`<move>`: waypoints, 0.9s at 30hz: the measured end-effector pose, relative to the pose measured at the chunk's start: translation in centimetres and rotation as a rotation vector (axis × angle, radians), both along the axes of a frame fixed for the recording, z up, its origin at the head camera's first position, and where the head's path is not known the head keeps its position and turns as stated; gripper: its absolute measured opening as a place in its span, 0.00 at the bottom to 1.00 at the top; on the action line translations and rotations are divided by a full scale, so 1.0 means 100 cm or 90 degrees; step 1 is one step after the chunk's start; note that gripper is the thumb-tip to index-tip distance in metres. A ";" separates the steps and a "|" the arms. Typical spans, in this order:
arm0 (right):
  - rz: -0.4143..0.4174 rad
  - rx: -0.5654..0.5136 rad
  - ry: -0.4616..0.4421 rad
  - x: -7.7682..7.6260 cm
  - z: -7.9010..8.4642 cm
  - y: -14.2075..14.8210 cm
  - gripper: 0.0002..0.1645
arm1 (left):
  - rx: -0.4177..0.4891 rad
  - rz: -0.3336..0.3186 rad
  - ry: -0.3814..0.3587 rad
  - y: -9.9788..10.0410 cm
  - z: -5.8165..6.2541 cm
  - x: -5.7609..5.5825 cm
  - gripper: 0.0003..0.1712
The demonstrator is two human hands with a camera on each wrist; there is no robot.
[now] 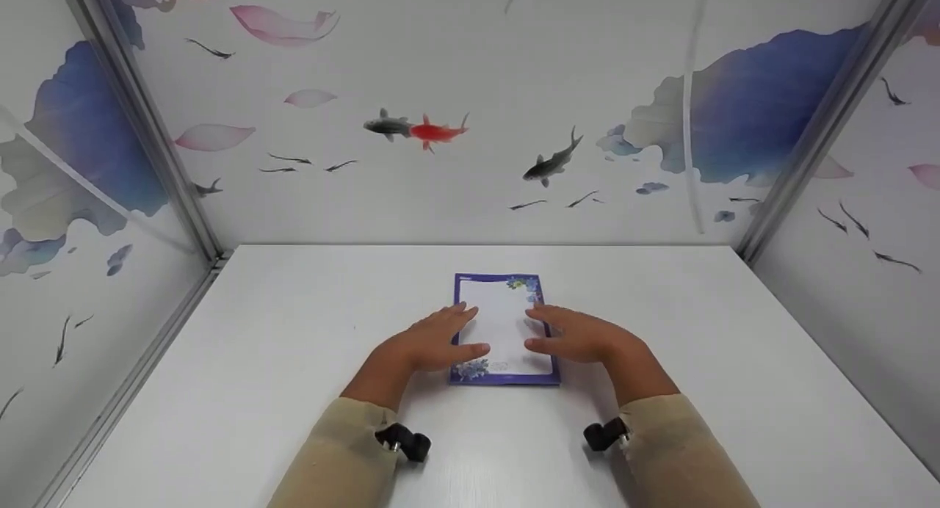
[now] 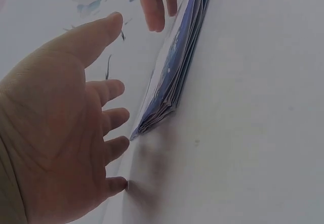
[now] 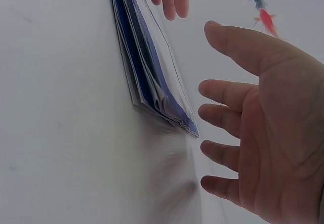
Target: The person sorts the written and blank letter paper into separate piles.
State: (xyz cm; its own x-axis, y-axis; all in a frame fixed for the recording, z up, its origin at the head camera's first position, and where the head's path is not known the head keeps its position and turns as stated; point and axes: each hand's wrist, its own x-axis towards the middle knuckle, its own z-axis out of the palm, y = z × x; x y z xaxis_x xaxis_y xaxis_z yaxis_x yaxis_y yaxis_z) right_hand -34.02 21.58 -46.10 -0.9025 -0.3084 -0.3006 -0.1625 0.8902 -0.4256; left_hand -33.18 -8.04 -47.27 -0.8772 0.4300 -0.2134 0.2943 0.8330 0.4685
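A thin stack of paper sheets [image 1: 503, 324] with a blue-purple border and printed blue flowers lies on the white table. In both wrist views its layered, slightly fanned edges show. My left hand [image 1: 440, 339] is over its left side, with fingers spread and thumb extended across the page. Over the right side, my right hand [image 1: 580, 335] mirrors it, fingers extended toward the middle. The left wrist view shows the left palm [image 2: 66, 128] beside the stack with nothing in it. Likewise the right palm [image 3: 278, 128] holds nothing in the right wrist view.
White panels printed with fish, petals and blue leaves enclose the table [image 1: 220, 390] at the back and both sides. Metal posts [image 1: 139, 119] stand at the back corners. Each beige sleeve [image 1: 330, 456] carries a small black clamp [image 1: 404, 443] on its inner side.
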 end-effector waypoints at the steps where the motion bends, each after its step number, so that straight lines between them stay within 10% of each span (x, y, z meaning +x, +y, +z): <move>1: 0.000 0.002 -0.006 0.000 -0.001 0.000 0.54 | -0.008 -0.002 -0.005 0.000 -0.001 0.000 0.55; 27: -0.003 0.096 -0.005 0.003 -0.010 -0.006 0.60 | -0.103 0.002 0.011 0.006 -0.007 0.007 0.53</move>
